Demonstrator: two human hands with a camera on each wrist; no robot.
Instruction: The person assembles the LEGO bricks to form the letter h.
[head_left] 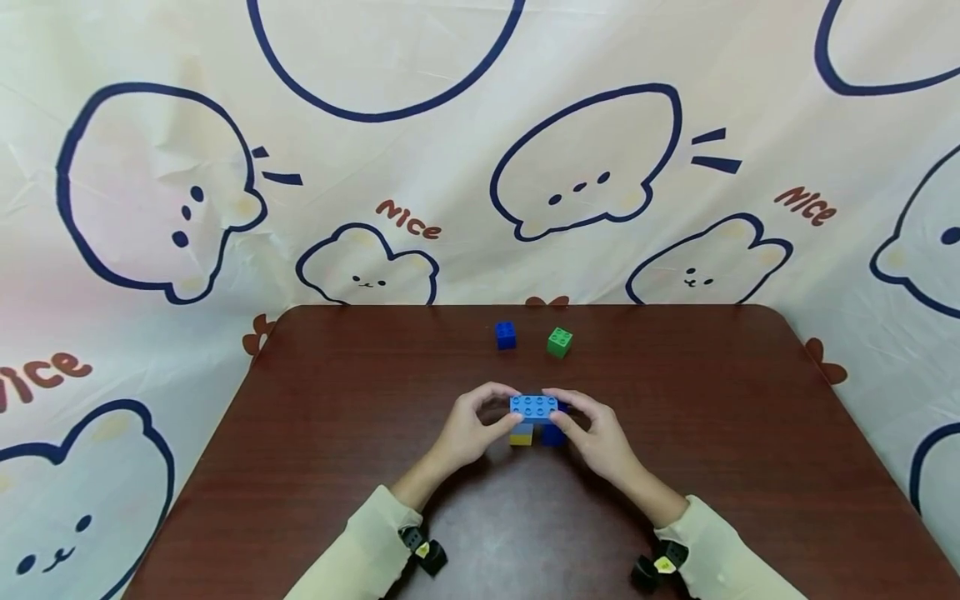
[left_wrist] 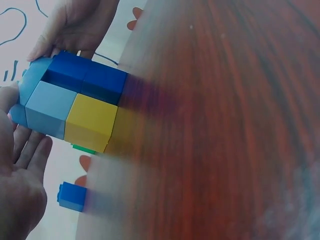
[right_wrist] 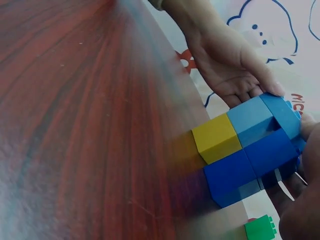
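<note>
A light blue eight-stud toy brick [head_left: 533, 406] lies flat across two small stacks on the table. Under its left end, a smaller light blue brick [left_wrist: 47, 107] sits on a yellow brick [left_wrist: 92, 117]. The right stack shows dark blue bricks [right_wrist: 232, 172], one above another. My left hand [head_left: 467, 429] pinches the long brick's left end, thumb at the front and a finger at the back. On the opposite end, my right hand [head_left: 603, 433] pinches it the same way. The stacks' rear sides are partly hidden.
Farther back on the brown table [head_left: 337, 375] stand a loose dark blue brick [head_left: 506, 335] and a green brick [head_left: 559, 342], slightly apart. A pale cloth [head_left: 465, 167] with cartoon drawings hangs behind the table. Small black devices are strapped to both wrists.
</note>
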